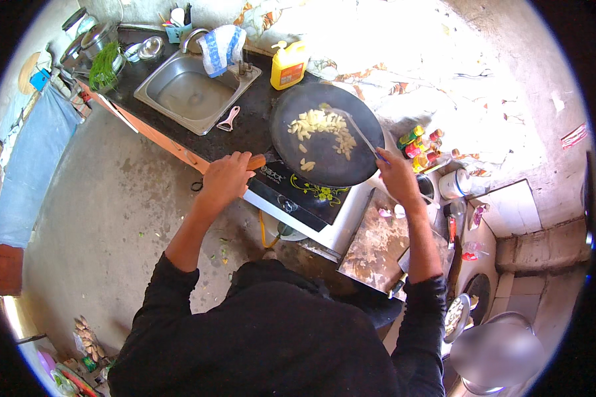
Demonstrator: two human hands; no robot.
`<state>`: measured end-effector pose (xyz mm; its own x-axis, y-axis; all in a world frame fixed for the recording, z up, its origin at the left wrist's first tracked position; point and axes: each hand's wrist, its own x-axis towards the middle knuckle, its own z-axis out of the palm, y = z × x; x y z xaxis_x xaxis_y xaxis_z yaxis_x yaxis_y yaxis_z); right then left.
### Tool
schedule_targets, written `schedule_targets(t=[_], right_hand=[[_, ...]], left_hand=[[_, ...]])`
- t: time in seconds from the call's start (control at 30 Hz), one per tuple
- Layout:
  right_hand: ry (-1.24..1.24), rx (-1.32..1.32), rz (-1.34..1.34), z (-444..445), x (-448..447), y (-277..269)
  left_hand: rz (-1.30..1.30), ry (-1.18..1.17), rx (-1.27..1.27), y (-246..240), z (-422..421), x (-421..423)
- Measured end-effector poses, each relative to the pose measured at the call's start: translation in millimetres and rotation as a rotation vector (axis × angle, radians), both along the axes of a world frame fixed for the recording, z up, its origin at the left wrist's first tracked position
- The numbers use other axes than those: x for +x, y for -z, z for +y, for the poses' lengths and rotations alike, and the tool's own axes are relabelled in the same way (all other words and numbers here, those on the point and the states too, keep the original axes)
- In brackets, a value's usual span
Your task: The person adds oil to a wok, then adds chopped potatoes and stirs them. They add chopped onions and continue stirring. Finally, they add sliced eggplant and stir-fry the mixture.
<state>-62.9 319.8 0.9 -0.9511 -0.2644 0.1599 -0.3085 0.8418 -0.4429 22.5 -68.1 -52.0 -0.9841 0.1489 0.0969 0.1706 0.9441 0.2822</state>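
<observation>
A large dark wok [305, 149] sits over a black gas stove top [313, 193] with a yellow-green flower pattern. My left hand [227, 179] is closed around its wooden handle [256, 161], at the wok's near left. Gripped in my right hand [398, 173] is a metal spatula [362, 133], its shaft reaching over the wok's right rim. The spatula's head lies partly hidden among pale chopped pieces of food [320, 123]. Most of these pieces are heaped toward the far side, while a few lie apart nearer the handle.
Left of the wok are a peeler [229, 119], a steel sink [193, 97] and a yellow pump jug [289, 64]. Seasoning bottles [419, 146] stand to the right. A wooden cutting board [372, 248] carries garlic and a cleaver, partly under my right forearm. Green vegetables [104, 67] rest at far left.
</observation>
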Motion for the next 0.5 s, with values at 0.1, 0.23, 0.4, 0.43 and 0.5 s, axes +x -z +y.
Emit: schedule_targets(t=[0.1,0.23,0.4,0.43,0.5], right_hand=[[-0.015,0.101,0.082,-25.0,2.5,18.2],[-0.18,0.088,-0.146,-18.3,27.4,-12.4],[-0.237,0.042,-0.305,15.2,64.9,-89.3],[-0.236,0.062,-0.384,15.8,73.5,-110.6],[-0.23,0.106,-0.466,18.8,78.9,-118.9]], left_hand=[[0.0,-0.002,0.0,-2.6,-1.0,-0.5],[-0.002,0.0,0.002,2.2,-1.1,-1.4],[0.037,-0.013,-0.028,5.2,-0.5,-0.1],[0.038,-0.015,-0.025,9.3,-1.7,-0.2],[0.038,-0.015,-0.022,9.8,-0.7,-0.6]])
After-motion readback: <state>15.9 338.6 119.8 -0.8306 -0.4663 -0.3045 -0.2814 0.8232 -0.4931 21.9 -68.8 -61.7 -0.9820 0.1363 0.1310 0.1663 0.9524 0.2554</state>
